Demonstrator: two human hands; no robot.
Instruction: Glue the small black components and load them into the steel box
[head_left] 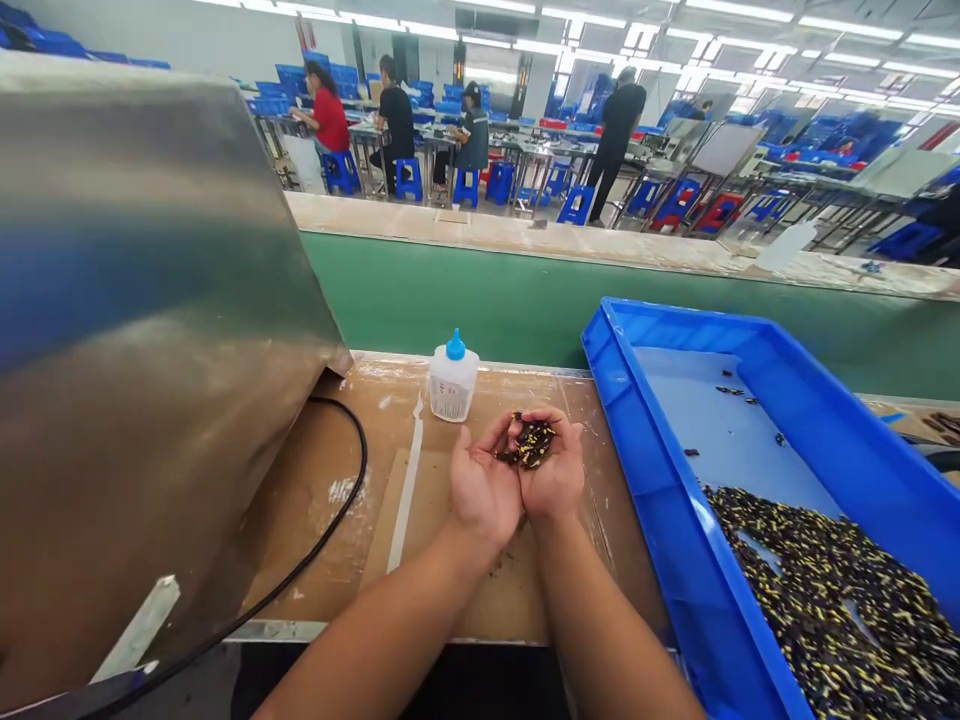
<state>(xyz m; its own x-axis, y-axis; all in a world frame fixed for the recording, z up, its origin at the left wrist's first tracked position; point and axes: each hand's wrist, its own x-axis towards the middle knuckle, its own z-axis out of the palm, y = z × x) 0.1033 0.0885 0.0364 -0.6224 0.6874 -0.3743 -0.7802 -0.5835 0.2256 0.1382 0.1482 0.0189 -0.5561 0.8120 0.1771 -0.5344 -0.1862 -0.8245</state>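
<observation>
Parts [534, 442]: small black pieces flecked with yellow, one handful cupped in both hands above the table's middle; exact shape too small to tell.
Left hand [480, 482]: palm up, fingers curled, grasping parts from below, side pressed against the right hand.
Right hand [553, 470]: palm up, fingers curled, grasping the same handful; neither hand clenched.
Tray [666, 520]: one, blue plastic, on the table's right side, just beside the right hand.
Heap [825, 590]: fills the tray's near end, too many to count.
Loose pieces [731, 392]: I count about six on the bare blue floor at the tray's far end.
Progress: I see one handful up, the bulk left in the heap.
Table [322, 520]: tan top, one strip of white tape [409, 490] running from the far edge.
Bottle [453, 380]: one, white, blue cap, near the far edge, just behind the hands.
Hood [150, 350]: one, steel, over the left side, black cable [352, 470] curving beneath.
Co-workers [396, 120]: I count four, well apart, beyond the bench.
</observation>
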